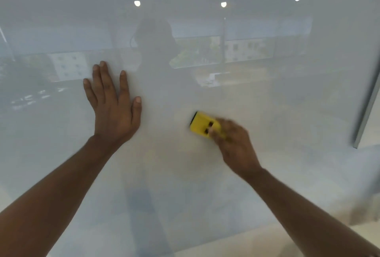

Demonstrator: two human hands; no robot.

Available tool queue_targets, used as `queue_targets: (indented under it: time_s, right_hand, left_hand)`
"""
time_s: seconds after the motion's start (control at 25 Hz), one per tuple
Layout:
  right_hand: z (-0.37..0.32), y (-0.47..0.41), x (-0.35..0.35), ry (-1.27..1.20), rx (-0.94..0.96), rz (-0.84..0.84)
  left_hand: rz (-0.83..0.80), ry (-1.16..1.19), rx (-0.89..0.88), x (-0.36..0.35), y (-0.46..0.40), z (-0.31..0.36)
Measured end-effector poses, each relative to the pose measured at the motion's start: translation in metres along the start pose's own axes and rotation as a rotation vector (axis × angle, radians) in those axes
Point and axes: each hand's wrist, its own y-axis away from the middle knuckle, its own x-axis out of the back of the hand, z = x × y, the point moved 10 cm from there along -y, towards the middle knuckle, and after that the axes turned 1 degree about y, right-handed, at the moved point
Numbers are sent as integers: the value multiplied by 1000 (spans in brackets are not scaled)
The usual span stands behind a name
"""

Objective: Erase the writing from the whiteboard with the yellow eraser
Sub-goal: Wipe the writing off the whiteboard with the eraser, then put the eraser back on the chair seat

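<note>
Whiteboard: glossy, fills nearly the whole view, frame edge at 3 o'clock; mirrors ceiling lights and windows
Writing: none made out anywhere on the surface; faint marks could hide under the glare, hard to say
Yellow eraser: pressed to the board just right of centre, black felt strip along its upper-left end
Eraser long axis: running from 10 o'clock to 4 o'clock, free end toward 10
Right hand: wrapped around the lower-right end of the eraser, fingers over the top and thumb on the near side; blurred, so likely mid-stroke
Left hand: flat on the board with fingers spread wide toward 12 o'clock, holding nothing, probably bracing
Key relation: eraser at 3 o'clock from the left hand, well apart, bare board between; right hand alone carries the tool and sits at the eraser's 4 o'clock end
Nearer hand: right, already gripping; left too far off to help except as support
Stage, as a judgement: wiping close to finished, since the area around the eraser looks clean
Next move calls for: sweeping broadside, across the long axis, toward any patch not yet covered, felt kept flat
Risk: glare masking leftover strokes
</note>
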Motion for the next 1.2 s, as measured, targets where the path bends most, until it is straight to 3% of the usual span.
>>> queue_targets:
  time_s: [0.16,0.48,0.64,0.84,1.2]
  right_hand:
    - [-12,102,-24,-75,-94,-315]
    - [60,247,21,-159,-481,-557]
    - [114,337,51,-113,-665,-707]
    - [169,457,89,-65,-905,-880]
    - [216,639,142,70,-1292,-1207]
  left_hand:
    - [-121,92,-49,-27,64,76]
    - [-546,425,-209,-95,204,280]
    - [-855,471,-255,-133,253,378]
    - [-1106,510,-403,-165,310,494]
    - [-1312,546,-615,-190,390,647]
